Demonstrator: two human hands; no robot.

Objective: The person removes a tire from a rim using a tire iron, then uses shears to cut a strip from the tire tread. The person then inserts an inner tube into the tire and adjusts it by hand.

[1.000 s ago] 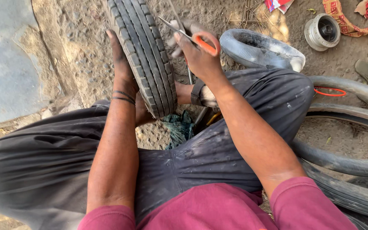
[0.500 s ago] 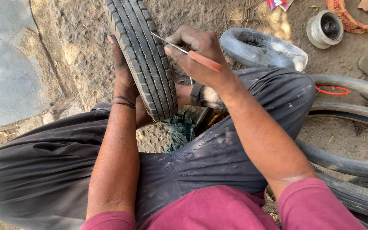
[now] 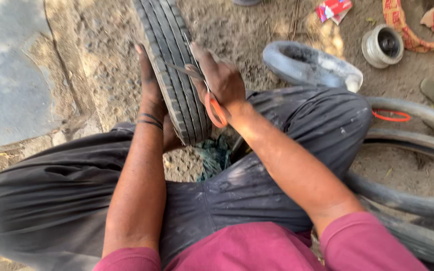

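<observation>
Though tyre (image 3: 174, 65) flanked, ground (image 3: 96, 60) beyond

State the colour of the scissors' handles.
Orange, seen in the head view: the scissors are held in the right hand.

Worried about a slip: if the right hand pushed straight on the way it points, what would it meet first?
Likely the tyre: the right hand holds orange-handled scissors whose blades already lie across its tread.
</observation>
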